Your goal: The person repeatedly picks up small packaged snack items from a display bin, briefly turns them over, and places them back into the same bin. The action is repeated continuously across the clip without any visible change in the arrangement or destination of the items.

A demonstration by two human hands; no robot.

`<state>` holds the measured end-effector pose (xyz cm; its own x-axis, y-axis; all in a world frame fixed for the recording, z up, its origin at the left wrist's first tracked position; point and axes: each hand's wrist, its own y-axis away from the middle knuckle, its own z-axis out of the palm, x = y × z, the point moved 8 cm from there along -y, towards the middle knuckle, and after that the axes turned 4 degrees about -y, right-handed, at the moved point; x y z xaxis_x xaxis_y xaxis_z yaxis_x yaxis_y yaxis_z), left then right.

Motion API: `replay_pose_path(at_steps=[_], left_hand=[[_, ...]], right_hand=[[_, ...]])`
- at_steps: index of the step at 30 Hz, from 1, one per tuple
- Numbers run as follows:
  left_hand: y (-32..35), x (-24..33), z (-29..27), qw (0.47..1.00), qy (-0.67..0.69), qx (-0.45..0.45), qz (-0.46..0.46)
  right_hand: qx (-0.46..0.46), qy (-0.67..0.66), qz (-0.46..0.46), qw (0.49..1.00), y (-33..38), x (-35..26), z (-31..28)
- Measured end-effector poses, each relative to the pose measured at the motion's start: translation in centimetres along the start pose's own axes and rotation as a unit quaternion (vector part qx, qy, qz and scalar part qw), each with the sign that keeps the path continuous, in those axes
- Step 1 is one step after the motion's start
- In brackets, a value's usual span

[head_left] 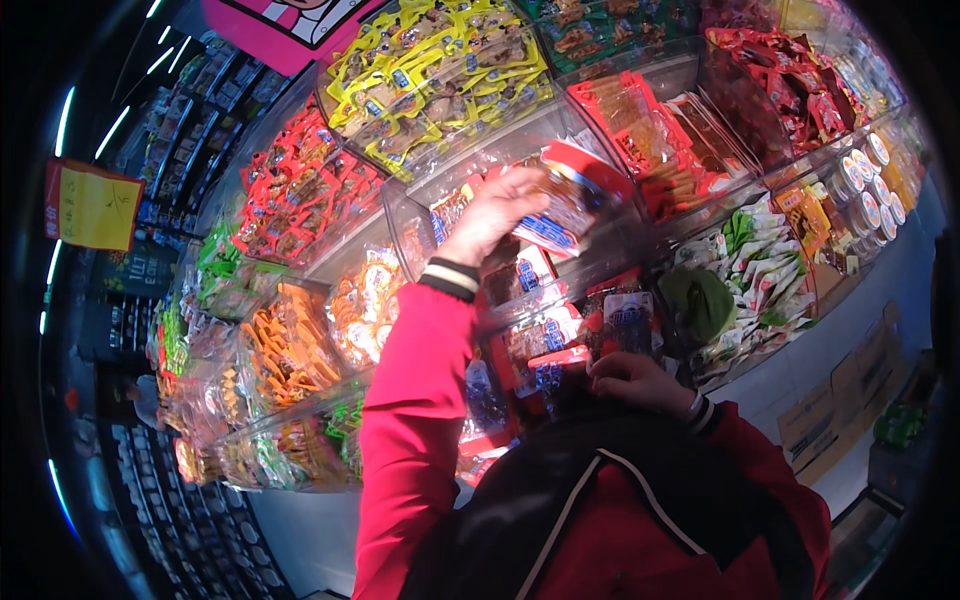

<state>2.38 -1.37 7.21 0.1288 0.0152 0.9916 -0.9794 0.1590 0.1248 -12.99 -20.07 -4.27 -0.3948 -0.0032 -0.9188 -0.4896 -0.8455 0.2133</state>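
My left hand (497, 213) reaches over a clear bin in the middle of the display, closed on the edge of a snack packet (566, 203). The packet has a red top, a clear middle with brown contents and blue and white print; it is tilted and a little blurred. Lower down and nearer to me, my right hand (645, 384) is in shadow with its fingers curled. Its fingertips are beside a red-edged packet (560, 368) in the front bin; whether they grip it is hidden. More such packets (525, 275) lie in the bin below my left hand.
Clear bins surround my hands: yellow packets (440, 75) at the back, red ones (305, 180) at left, orange ones (290, 335) front left, and white-and-green ones (755, 280) at right. Round tubs (868, 190) are stacked far right. Cardboard (840, 395) stands low at right.
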Motion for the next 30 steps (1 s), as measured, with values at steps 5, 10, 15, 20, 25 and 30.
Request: replay_pose_path(at_steps=[5, 10, 15, 20, 25, 30], left_hand=[[-3.8, -7.1, 1.3, 0.991, 0.035, -0.083, -0.096], [-5.5, -11.8, 1.8, 0.976, -0.078, -0.175, -0.104], [-6.0, -16.5, 0.9, 0.895, -0.376, -0.205, -0.120], [-7.1, -19.6, 0.0, 0.842, -0.488, -0.227, -0.044], [-6.0, -16.9, 0.4, 0.810, -0.520, -0.253, -0.098], [-5.6, -16.1, -0.1, 0.781, -0.572, -0.231, -0.094]], right_hand=[[-0.011, 0.050, -0.025, 0.998, -0.9, 0.5, -0.9], [-0.003, 0.060, -0.041, 0.997, -2.0, 1.0, -1.2], [-0.010, 0.085, -0.022, 0.996, -3.0, 1.9, -1.3], [-0.034, 0.117, -0.052, 0.991, -3.7, 0.7, -0.7], [-0.012, 0.108, -0.038, 0.993, -3.9, 1.7, -1.1], [-0.008, 0.087, -0.026, 0.996, -3.7, 1.8, -0.9]])
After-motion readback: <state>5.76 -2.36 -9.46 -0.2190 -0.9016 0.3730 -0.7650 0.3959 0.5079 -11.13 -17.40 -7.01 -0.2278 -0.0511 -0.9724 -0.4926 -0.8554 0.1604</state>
